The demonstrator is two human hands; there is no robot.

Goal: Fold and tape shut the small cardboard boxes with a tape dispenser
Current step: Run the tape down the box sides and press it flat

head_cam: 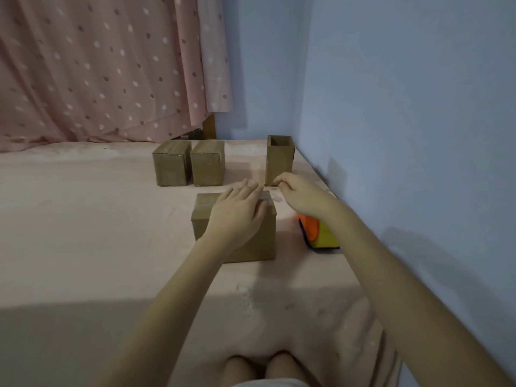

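Observation:
A small closed cardboard box (251, 244) sits on the pink bed sheet in the middle of the view. My left hand (240, 210) lies flat on its top with straight fingers pressing the taped seam. My right hand (300, 195) hovers just right of the box's far corner, fingers curled as in a pinch; what it pinches is too small to tell. An orange, yellow and blue tape dispenser (318, 233) lies on the sheet to the right of the box, partly hidden under my right wrist.
Two closed boxes (170, 166) (208, 166) stand side by side at the back. An open upright box (279, 160) stands near the blue wall (405, 135). A dotted pink curtain (97, 68) hangs behind. My knees (259, 367) show at the bottom edge.

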